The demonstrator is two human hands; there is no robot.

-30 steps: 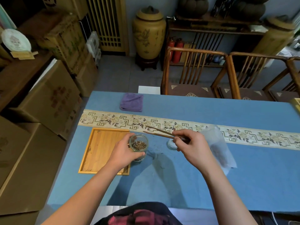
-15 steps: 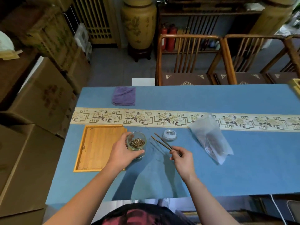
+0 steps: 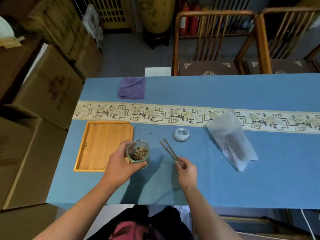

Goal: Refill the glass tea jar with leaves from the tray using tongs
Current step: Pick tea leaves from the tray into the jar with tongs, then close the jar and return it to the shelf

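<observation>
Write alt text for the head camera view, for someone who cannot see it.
A person's left hand grips a glass jar of tea leaves beside a wooden tray, while the right hand pinches wooden tongs on a blue table. A lid and plastic bag lie farther right.

folded purple cloth (image 3: pixel 131 87) far side of the table, way past the hands | clear plastic bag (image 3: pixel 231 139) with dark stuff in it, off to the right | round glass lid (image 3: pixel 181 134) just beyond the right hand | brown cardboard boxes (image 3: pixel 43 87) stacked left

Tea shop back room: stacked cartons (image 3: pixel 46 84), ceramic urn (image 3: pixel 154 14), wooden chairs (image 3: pixel 213 42).
</observation>
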